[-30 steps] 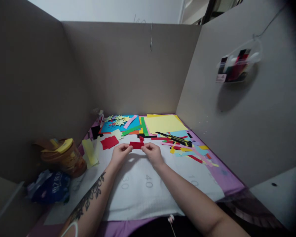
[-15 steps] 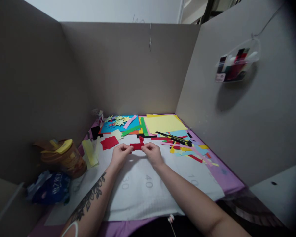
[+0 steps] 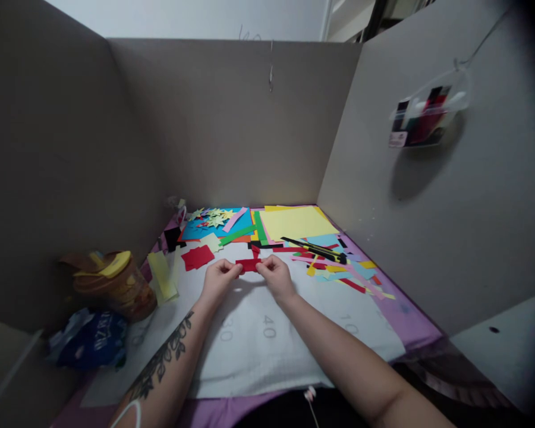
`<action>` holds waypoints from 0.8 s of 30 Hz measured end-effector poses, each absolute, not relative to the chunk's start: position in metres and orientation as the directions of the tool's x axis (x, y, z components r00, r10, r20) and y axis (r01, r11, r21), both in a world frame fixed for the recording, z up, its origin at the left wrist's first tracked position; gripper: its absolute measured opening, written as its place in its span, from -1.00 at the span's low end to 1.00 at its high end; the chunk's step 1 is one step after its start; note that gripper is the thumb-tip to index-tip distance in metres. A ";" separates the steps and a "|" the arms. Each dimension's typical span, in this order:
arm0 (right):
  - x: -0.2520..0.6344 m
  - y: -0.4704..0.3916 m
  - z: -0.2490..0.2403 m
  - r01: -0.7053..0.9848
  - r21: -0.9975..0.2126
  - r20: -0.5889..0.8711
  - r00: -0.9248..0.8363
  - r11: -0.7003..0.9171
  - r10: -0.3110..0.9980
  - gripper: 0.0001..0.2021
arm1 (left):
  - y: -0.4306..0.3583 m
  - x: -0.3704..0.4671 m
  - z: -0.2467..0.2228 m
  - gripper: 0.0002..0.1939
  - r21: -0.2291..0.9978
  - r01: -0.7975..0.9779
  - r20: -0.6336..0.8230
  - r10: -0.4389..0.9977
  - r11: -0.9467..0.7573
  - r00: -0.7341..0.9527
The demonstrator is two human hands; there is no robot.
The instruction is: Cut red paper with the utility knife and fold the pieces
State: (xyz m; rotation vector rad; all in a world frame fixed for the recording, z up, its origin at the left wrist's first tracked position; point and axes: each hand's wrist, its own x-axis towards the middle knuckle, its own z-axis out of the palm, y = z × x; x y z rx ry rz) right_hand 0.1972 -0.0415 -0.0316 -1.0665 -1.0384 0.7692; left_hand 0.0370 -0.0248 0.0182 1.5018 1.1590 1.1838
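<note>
The left hand (image 3: 220,277) and the right hand (image 3: 275,276) pinch the red paper (image 3: 248,266) between closed fingers, one at each end.

The held paper piece (image 3: 248,266) is plain red.

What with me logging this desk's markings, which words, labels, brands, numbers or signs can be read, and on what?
"40", on the white sheet.
"10", same sheet, farther right.
"30", same sheet, left of "40", fainter.
Too faint: other digits near the sheet's sides.
Too blurred: lettering on the blue packet; the label on the hanging bag.
</note>
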 end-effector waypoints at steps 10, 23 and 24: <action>0.197 -0.041 -0.031 -0.065 -0.950 0.271 0.324 0.307 0.906 -0.78 | -0.023 0.036 0.013 -0.74 0.969 0.148 0.179 0.977 -0.196 0.119; 0.197 -0.041 -0.029 -0.083 -0.944 0.282 0.302 0.320 0.911 -0.77 | -0.025 0.037 0.017 -0.74 0.969 0.151 0.182 0.978 -0.196 0.099; 0.197 -0.041 -0.029 -0.086 -0.943 0.283 0.302 0.322 0.910 -0.77 | -0.025 0.037 0.017 -0.74 0.968 0.153 0.184 0.978 -0.197 0.094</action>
